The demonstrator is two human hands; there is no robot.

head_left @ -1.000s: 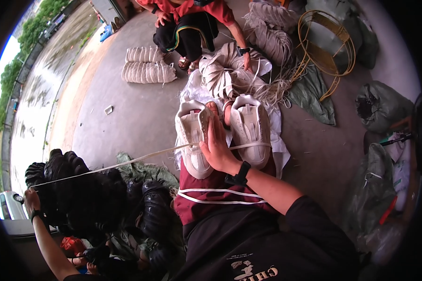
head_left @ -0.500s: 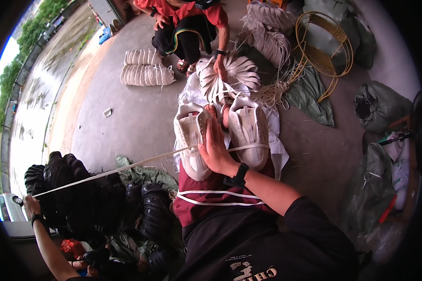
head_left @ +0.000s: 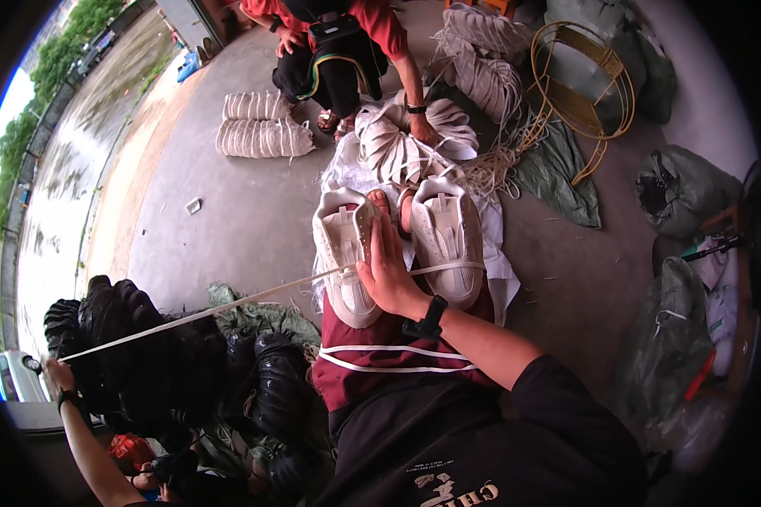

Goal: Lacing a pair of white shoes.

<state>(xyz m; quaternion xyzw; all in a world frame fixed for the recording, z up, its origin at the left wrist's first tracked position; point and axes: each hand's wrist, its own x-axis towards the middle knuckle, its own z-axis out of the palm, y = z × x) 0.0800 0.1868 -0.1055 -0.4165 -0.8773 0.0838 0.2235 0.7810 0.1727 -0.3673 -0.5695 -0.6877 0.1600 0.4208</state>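
Observation:
Two white sneakers without laces rest on my red-trousered legs, a left sneaker (head_left: 344, 253) and a right sneaker (head_left: 448, 241). Out at the far left, the fingers of my left hand (head_left: 57, 374) are closed on the end of a long flat white cord (head_left: 228, 306). Taut, the cord slopes up to the left sneaker, passes by my right hand and crosses the right sneaker's toe. My right hand (head_left: 389, 275) lies with fingers stretched along the left sneaker's inner side; its palm hides part of the cord. More white cord (head_left: 397, 366) loops over my thighs.
A co-worker's hand (head_left: 423, 131) touches a fanned bundle of white cord (head_left: 397, 144) ahead. Bound cord bundles (head_left: 265, 138) lie beyond, left. Black coiled bundles (head_left: 144, 355) sit under the taut cord. A yellow round frame (head_left: 583, 84) and green sacks (head_left: 685, 190) stand right.
The co-worker's hand has shifted right across the cord bundle, which now lies differently. My hands, the sneakers and the taut cord have hardly moved.

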